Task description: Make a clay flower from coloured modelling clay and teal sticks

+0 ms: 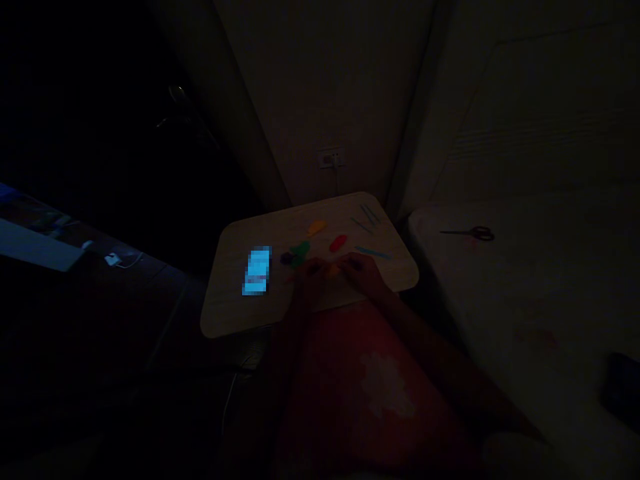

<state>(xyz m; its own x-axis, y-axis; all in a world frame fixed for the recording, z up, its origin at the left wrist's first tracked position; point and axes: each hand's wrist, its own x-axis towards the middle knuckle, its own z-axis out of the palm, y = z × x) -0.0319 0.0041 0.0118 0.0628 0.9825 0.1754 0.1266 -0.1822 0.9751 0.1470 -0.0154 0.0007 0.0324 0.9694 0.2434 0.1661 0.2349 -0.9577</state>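
The picture is very dark, and fine detail is lost. My left hand (310, 272) and my right hand (361, 270) are close together over the near edge of a small table (227, 293). Between their closed fingers is a small orange piece (331, 270), which looks like an uninflated balloon. Just beyond them lie a red balloon-like piece (339, 243), a yellow-orange one (317, 228) and a green one (301, 251). A small dark piece (286, 259) touches or nearly touches the green one.
A lit phone (257, 271) lies on the table's left side. Thin sticks (370, 215) are at the far right corner, with a bluish strip (373, 253) nearer. Scissors (473, 233) rest on a pale surface (450, 267) to the right. A wall socket (331, 159) holds a plug.
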